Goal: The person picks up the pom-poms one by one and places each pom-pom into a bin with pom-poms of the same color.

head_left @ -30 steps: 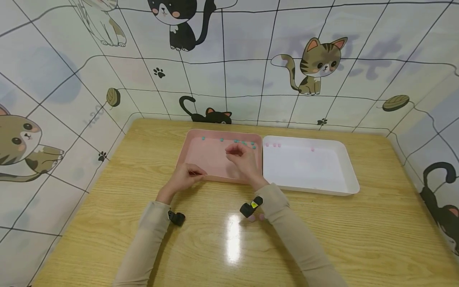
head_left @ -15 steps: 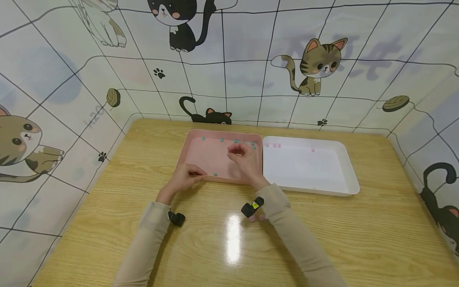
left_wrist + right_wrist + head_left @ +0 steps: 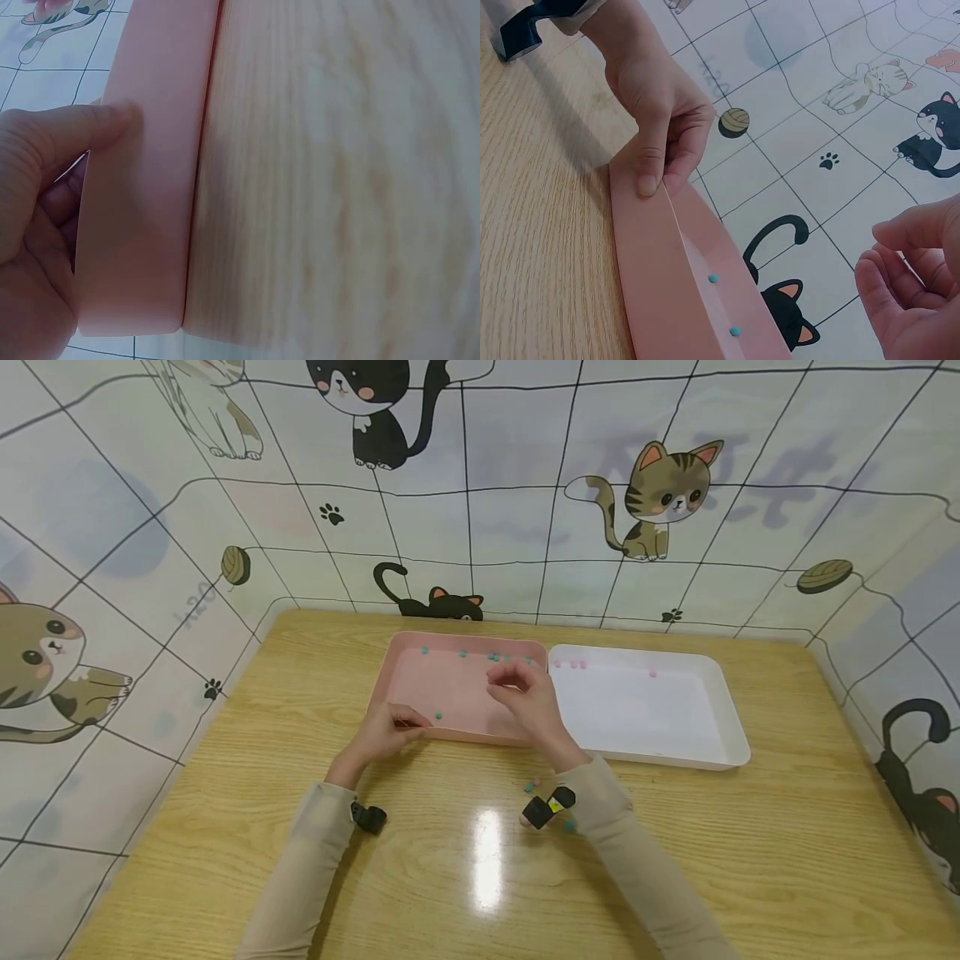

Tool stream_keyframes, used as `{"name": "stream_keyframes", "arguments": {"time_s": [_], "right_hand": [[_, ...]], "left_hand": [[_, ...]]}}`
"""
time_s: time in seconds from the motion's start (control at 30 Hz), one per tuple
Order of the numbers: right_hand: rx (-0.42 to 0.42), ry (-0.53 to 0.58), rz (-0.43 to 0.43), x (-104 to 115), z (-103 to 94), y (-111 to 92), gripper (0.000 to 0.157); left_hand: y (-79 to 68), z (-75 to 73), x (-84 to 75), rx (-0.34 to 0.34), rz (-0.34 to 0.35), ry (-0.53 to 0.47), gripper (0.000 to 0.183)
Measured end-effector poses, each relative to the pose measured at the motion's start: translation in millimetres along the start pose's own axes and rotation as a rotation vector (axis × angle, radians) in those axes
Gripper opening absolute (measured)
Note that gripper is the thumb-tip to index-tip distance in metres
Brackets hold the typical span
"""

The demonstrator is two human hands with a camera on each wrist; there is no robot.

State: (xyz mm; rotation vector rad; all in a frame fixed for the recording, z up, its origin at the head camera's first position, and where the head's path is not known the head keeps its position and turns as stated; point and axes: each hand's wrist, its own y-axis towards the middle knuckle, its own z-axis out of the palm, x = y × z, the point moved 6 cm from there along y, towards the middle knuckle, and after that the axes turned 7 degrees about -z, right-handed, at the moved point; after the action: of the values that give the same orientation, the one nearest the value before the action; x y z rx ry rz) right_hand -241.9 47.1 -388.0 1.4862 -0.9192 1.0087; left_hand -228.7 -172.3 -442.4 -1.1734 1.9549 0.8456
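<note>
A pink tray point(image 3: 420, 685) lies on the wooden table, its near rim pinched at the left by my left hand point(image 3: 384, 732). In the left wrist view the thumb point(image 3: 109, 126) presses the outside of the tray wall point(image 3: 146, 217), with the fingers partly hidden behind. Over the tray's right part hovers my right hand point(image 3: 528, 697), thumb and fingers loosely bent, nothing visible between them in the right wrist view. Inside the tray, a small teal bead point(image 3: 438, 716) sits near the front; several others, such as one teal bead point(image 3: 424, 650), lie along the back.
A white tray point(image 3: 637, 718) adjoins the pink one on the right, with several pink beads point(image 3: 575, 665) along its back. On the table by my right wrist lie a teal bead point(image 3: 528, 787), a pink bead point(image 3: 537, 782) and others partly covered. A cat-printed wall covering point(image 3: 510, 527) stands behind.
A teal bead has appeared near the pink tray's front and rolled left and slightly back. My right hand has shifted right, uncovering beads on the table. The left hand stays put.
</note>
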Motion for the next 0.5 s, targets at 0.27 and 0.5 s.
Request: {"name": "stream_keyframes", "arguments": {"time_s": [0.27, 0.5], "right_hand": [[0.034, 0.025, 0.003, 5.9, -11.0, -14.2, 0.012], [0.058, 0.013, 0.01, 8.3, -20.9, -25.4, 0.01]], "left_hand": [[1.2, 1.6, 2.8, 0.002, -0.055, 0.051, 0.004], [1.3, 3.3, 2.8, 0.02, -0.112, 0.054, 0.006]]}}
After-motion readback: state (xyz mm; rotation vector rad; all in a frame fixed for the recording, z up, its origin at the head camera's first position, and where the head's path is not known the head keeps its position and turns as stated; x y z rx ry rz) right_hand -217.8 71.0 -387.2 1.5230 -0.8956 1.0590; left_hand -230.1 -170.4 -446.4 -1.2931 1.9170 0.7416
